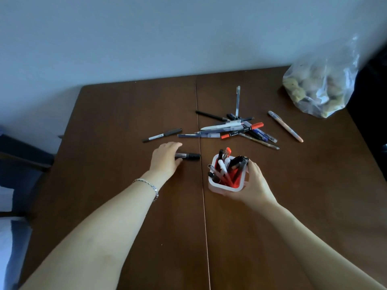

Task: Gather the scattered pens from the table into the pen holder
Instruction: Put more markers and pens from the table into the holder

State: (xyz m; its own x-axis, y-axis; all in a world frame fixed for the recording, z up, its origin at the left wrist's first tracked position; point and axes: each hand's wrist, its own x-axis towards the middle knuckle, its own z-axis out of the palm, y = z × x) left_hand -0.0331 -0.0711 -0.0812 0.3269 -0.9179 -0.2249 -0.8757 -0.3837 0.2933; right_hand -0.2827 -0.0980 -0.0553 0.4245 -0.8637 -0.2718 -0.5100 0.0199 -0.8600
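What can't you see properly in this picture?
All in the head view:
- Black marker: its left end is hidden under the left hand, so the grip is unclear.
- Pen holder: the right hand covers its right side.
- Pile of pens: overlapping, too small to count.
- Plastic bag: contents blurred.

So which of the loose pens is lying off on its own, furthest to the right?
The peach-coloured pen with the grey cap, lying diagonally near the plastic bag. It touches no other pen, unlike those heaped in the pile to its left.
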